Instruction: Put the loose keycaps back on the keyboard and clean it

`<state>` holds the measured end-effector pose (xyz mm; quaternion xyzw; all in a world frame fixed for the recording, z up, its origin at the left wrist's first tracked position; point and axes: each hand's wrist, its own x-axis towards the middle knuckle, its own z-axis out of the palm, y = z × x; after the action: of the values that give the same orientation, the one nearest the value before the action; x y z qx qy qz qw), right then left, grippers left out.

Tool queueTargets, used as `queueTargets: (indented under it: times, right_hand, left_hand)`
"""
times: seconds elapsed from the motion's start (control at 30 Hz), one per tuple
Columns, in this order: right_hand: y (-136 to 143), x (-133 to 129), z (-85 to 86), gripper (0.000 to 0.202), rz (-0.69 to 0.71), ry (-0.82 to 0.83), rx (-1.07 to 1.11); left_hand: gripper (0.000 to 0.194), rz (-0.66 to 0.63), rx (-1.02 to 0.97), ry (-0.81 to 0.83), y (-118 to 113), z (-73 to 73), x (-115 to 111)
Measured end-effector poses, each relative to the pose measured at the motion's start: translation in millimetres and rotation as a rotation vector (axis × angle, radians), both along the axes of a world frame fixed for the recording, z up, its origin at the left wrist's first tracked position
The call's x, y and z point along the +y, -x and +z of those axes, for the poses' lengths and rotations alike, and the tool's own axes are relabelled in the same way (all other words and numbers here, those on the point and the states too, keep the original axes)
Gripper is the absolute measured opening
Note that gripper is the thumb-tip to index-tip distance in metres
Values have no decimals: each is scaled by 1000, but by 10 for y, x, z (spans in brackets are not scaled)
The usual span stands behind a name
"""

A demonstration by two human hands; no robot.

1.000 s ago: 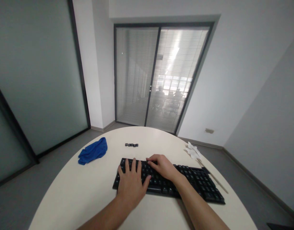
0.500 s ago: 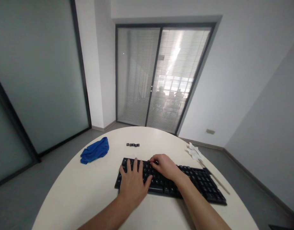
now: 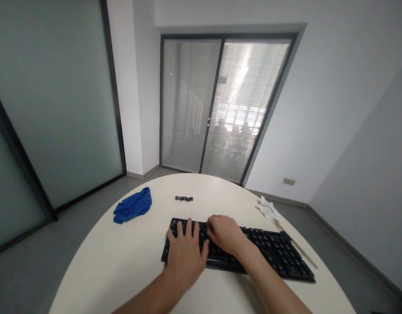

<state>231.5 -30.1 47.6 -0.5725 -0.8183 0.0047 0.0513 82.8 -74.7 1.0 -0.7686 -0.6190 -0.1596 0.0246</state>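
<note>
A black keyboard point(image 3: 279, 253) lies on the white round table point(image 3: 122, 261), its left part under both hands. My left hand point(image 3: 186, 250) rests on its left end with the fingers spread over the keys. Just to the right, my right hand point(image 3: 224, 233) is closed at the upper row of keys, its fingertips curled down on the keyboard. Whatever those fingertips grip is hidden beneath them. Beyond the keyboard, several small black keycaps point(image 3: 184, 198) sit in a short row.
A crumpled blue cloth point(image 3: 132, 206) lies at the table's left side. At the right edge are a white cloth-like piece point(image 3: 268, 208) and a thin stick point(image 3: 300, 248) beside the keyboard. Behind the table stand a glass partition with blinds point(image 3: 190, 104) and white walls.
My right hand has curled its fingers further in and down, hiding the fingertips. My left hand stays on the keyboard. The whole view has shifted slightly.
</note>
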Motion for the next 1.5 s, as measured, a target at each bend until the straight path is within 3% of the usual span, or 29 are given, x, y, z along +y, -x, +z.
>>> queueTargets:
  times: [0.17,0.3,0.47,0.6,1.1,1.5]
  right_hand:
    - [-16,164,-51,24,-69,-13,57]
    - [68,490,-59,23,-74,-2,84]
    - [272,964,-46,42,-72,-19,93]
    - [410,1168,-98,55,-71,-12,77]
    - [375,1161,-306,33,-63,-14,8]
    - [349,1129,-315,27,-88,-45,68]
  left_hand:
    - [55,20,-39,19,30,82,25]
    - [54,20,-27,24,48,90,37]
    - [56,8,-13,27,53,65,36]
    - [57,9,-12,43,50,54,46]
    - [57,15,-10,29,44,4,57]
    - [56,18,-2,8,38,-14,66]
